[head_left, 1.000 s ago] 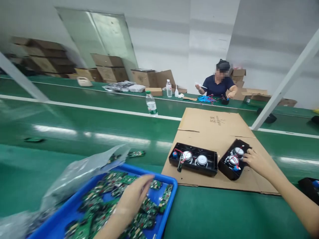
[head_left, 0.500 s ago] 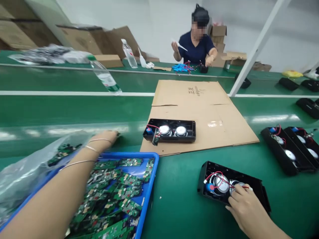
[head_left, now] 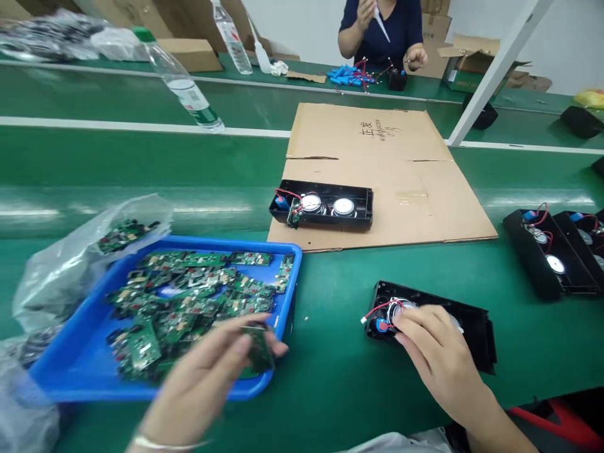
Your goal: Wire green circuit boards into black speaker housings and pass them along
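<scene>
Over the front right corner of the blue tray point(head_left: 158, 394), my left hand point(head_left: 207, 365) grips a small green circuit board point(head_left: 258, 349), slightly blurred. Many similar circuit boards point(head_left: 189, 296) lie loosely in the tray. My right hand point(head_left: 438, 352) reaches over a black speaker housing point(head_left: 479, 330), its fingers closed at the red wire point(head_left: 380, 308) beside a round speaker driver point(head_left: 399, 308). A white plug point(head_left: 363, 319) on the wire hangs past the housing's left end, near a blue cylindrical part point(head_left: 382, 325). My fingers partly hide the drivers.
A second speaker housing point(head_left: 325, 220) rests on a flat cardboard sheet point(head_left: 377, 157). More housings point(head_left: 538, 264) stand at the right. A plastic bag of boards point(head_left: 70, 270) leans by the tray. Beyond are a water bottle point(head_left: 189, 94) and a co-worker point(head_left: 377, 31) holding a white-tipped tool.
My left hand has come back from beyond the tray to its front right corner with a circuit board. My right hand has shifted left along the housing. The view has tilted down.
</scene>
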The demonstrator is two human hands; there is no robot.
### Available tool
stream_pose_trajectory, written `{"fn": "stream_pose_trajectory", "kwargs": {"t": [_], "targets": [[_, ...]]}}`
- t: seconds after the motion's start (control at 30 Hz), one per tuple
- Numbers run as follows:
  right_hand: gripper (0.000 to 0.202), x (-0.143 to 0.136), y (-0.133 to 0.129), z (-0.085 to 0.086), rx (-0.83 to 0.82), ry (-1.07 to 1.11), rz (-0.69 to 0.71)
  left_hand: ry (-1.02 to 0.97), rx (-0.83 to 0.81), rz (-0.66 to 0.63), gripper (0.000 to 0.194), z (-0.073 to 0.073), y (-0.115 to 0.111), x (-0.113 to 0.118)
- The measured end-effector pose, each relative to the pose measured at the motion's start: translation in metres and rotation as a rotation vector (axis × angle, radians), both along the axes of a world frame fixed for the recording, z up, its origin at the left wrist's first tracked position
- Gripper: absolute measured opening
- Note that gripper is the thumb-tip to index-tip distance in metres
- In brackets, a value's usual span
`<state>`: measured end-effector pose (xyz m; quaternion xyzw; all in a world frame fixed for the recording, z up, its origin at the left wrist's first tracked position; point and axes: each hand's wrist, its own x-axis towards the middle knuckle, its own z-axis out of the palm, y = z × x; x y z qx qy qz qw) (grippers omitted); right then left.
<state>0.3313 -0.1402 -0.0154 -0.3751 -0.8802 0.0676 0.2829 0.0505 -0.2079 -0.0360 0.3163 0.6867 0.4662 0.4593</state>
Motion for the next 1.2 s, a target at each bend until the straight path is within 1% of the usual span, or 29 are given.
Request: {"fn": "stream_pose_trajectory", "kwargs": {"t": [0.07,0.13,0.17,0.23,0.3,0.37,0.47,0.57,0.63,0.7,0.73,0.83,0.9,0.97,1.03,1.1,1.2], "targets": [[0.023,-0.014,0.008,-0.004,0.078,-0.006,0.010,-0.322,-0.025,0.055,0.034,-0.003,-0.003,0.043],[0.023,-0.023,0.015,-0.011,0.102,-0.020,0.080,-0.557,-0.024,0.085,0.033,-0.010,0.002,0.068],[0.023,-0.026,0.017,-0.015,0.098,0.000,0.127,-0.655,-0.022,0.083,0.035,-0.014,0.005,0.076],[0.023,-0.027,0.018,-0.020,0.053,0.076,0.213,-0.809,-0.012,0.063,0.038,-0.021,0.009,0.082],[0.021,-0.026,0.016,-0.021,0.004,0.143,0.249,-0.918,-0.004,0.034,0.039,-0.026,0.011,0.085],[0.021,-0.027,0.011,-0.020,-0.035,0.177,0.252,-0.976,0.010,0.027,0.040,-0.027,0.011,0.088],[0.016,-0.032,0.004,-0.016,-0.105,0.180,0.233,-0.968,0.033,0.039,0.039,-0.025,0.010,0.092],[0.015,-0.038,-0.004,-0.013,-0.160,0.157,0.218,-0.907,0.028,-0.010,0.038,-0.025,0.006,0.093],[0.015,-0.040,-0.007,-0.012,-0.175,0.160,0.215,-0.832,0.043,-0.048,0.041,-0.027,0.002,0.092],[0.014,-0.040,-0.011,-0.012,-0.193,0.177,0.204,-0.712,0.110,-0.064,0.046,-0.028,-0.001,0.092],[0.014,-0.040,-0.012,-0.013,-0.203,0.182,0.193,-0.640,0.146,-0.059,0.046,-0.027,-0.002,0.092],[0.016,-0.040,-0.014,-0.014,-0.212,0.167,0.153,-0.408,0.232,0.034,0.030,-0.024,-0.002,0.096],[0.018,-0.042,-0.015,-0.016,-0.196,0.150,0.123,-0.332,0.226,0.139,0.023,-0.022,0.000,0.100],[0.020,-0.045,-0.015,-0.018,-0.159,0.140,0.092,-0.382,0.178,0.218,0.025,-0.021,0.002,0.104],[0.022,-0.049,-0.015,-0.021,-0.118,0.133,0.067,-0.482,0.139,0.262,0.027,-0.021,0.003,0.107],[0.023,-0.053,-0.014,-0.022,-0.091,0.128,0.054,-0.536,0.158,0.283,0.028,-0.020,0.003,0.111],[0.024,-0.056,-0.013,-0.023,-0.080,0.124,0.050,-0.530,0.219,0.296,0.028,-0.017,0.002,0.116]]}}
